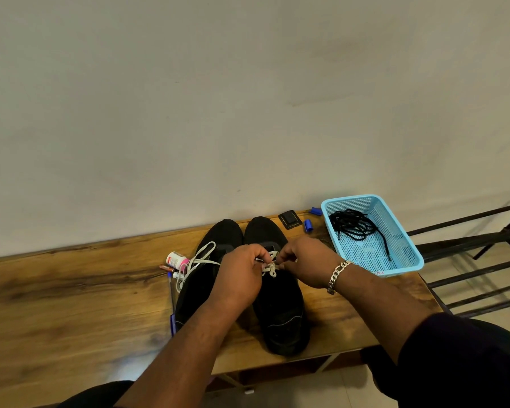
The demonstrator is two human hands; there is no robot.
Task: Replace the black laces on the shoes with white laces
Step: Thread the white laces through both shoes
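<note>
While both hands pinch a white lace (pixel 270 267) over the right shoe (pixel 277 304), the wooden surface (pixel 71 290) stands against a plain pale wall (pixel 248 98).
The left hand (pixel 242 270) and right hand (pixel 305 260) each grip the lace at its knot; the left shoe (pixel 209 260) carries loose white lace, black laces (pixel 355 225) lie in a blue basket (pixel 407 248), and a dark metal rack (pixel 477 260) stands to the right.
</note>
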